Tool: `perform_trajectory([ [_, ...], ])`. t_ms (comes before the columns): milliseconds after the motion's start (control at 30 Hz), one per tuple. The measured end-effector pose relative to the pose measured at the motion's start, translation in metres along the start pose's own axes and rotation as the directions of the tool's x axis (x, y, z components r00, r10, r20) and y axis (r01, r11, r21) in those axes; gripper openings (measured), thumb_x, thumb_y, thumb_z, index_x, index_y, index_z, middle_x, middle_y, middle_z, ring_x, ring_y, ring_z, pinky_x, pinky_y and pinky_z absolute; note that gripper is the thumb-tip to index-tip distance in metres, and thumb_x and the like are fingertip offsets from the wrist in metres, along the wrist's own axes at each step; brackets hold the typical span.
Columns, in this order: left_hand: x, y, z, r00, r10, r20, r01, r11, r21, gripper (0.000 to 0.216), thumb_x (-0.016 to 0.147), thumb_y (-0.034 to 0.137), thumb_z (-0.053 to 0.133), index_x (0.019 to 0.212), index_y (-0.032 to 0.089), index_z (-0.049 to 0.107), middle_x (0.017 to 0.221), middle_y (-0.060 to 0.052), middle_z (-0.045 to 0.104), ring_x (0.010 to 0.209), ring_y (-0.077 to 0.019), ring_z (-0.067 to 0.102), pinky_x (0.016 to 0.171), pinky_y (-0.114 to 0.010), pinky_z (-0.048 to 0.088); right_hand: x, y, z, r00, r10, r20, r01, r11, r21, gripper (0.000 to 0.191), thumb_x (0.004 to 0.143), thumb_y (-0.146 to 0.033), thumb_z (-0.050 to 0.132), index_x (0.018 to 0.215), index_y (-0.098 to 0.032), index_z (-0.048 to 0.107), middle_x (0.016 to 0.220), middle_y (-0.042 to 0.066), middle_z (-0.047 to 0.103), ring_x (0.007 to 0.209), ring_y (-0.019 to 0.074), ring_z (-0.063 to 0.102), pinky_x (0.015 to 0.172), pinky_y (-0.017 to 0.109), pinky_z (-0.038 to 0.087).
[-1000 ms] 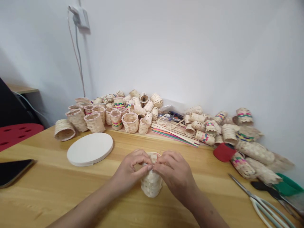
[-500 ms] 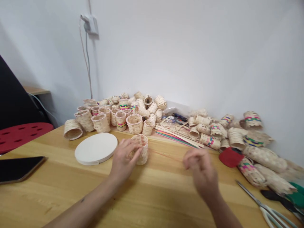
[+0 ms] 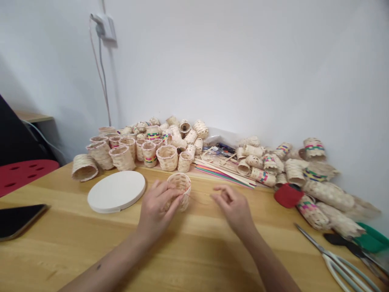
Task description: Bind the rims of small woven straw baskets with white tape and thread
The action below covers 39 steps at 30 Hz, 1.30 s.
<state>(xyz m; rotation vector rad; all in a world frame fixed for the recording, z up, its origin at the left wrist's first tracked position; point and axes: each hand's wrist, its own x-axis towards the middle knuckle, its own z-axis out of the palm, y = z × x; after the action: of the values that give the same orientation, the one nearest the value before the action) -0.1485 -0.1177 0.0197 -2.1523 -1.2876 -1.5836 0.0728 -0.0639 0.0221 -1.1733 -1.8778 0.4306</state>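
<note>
Holding one small woven basket tilted with its mouth up, a person's left hand curls its fingers closely around the near side, hiding much of the weave. Whether the base touches the wooden table cannot be made out. The right hand hovers just beside it, fingers loosely bent, thumb and forefinger nearly meeting. One thin strand runs faintly from the basket toward those fingers (too fine to tell whether they pinch it).

Just left of the hands lies one round white board; farther left, one dark phone is cut off by the frame. Beyond, dozens of woven baskets crowd against the wall, overlapping too much for an exact count, some upright, others on their sides, several banded in bright colors. A bundle of colored strips lies among them, beside one red cloth. At lower right, one pair of long scissors runs off the bottom edge, near a black-handled tool and a green object, both partly hidden.
</note>
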Motion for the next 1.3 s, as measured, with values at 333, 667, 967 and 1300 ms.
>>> perform_trajectory([
  [333,-0.003,0.011,0.003,0.993,0.098,0.065,-0.095,0.994,-0.051,0.009,0.084,0.012,0.06,0.084,0.016,0.068,0.078,-0.005,0.063,0.071,-0.0161,0.05,0.065,-0.029,0.038,-0.023,-0.017,0.035,0.968,-0.074,0.238,0.035,0.986,0.166,0.012,0.082,-0.03,0.061,0.081,-0.019,0.065,0.053,-0.008,0.037,0.048,0.0096,0.036,0.051,0.021,0.029],
  [667,-0.007,0.01,0.004,0.99,0.101,0.094,-0.1,0.995,-0.012,0.009,0.085,0.013,0.059,0.084,0.017,0.067,0.079,-0.005,0.064,0.072,-0.0167,0.05,0.065,-0.03,0.039,-0.025,-0.02,0.036,0.972,-0.16,0.17,0.141,0.982,0.122,0.013,0.085,-0.029,0.059,0.077,-0.019,0.063,0.055,-0.006,0.046,0.052,0.0109,0.042,0.053,0.022,0.032],
  [967,-0.001,-0.002,-0.002,0.996,0.043,0.076,-0.056,0.983,0.176,0.01,0.084,0.015,0.059,0.079,0.017,0.066,0.079,-0.005,0.066,0.072,-0.0191,0.048,0.067,-0.034,0.036,0.004,0.016,-0.005,0.961,0.153,-0.229,-0.128,0.984,0.121,0.03,0.081,-0.043,0.054,0.063,-0.019,0.053,0.049,-0.007,0.035,0.044,0.0097,0.032,0.043,0.021,0.026],
  [1300,-0.008,0.006,0.004,0.986,0.112,0.125,-0.128,0.984,0.123,0.009,0.085,0.015,0.059,0.084,0.018,0.067,0.079,-0.005,0.067,0.072,-0.0183,0.047,0.064,-0.032,0.034,-0.004,0.007,-0.002,0.987,-0.157,-0.039,0.155,0.986,-0.053,0.035,0.087,-0.032,0.055,0.117,-0.017,0.061,0.054,-0.007,0.042,0.05,0.0125,0.044,0.054,0.023,0.038],
])
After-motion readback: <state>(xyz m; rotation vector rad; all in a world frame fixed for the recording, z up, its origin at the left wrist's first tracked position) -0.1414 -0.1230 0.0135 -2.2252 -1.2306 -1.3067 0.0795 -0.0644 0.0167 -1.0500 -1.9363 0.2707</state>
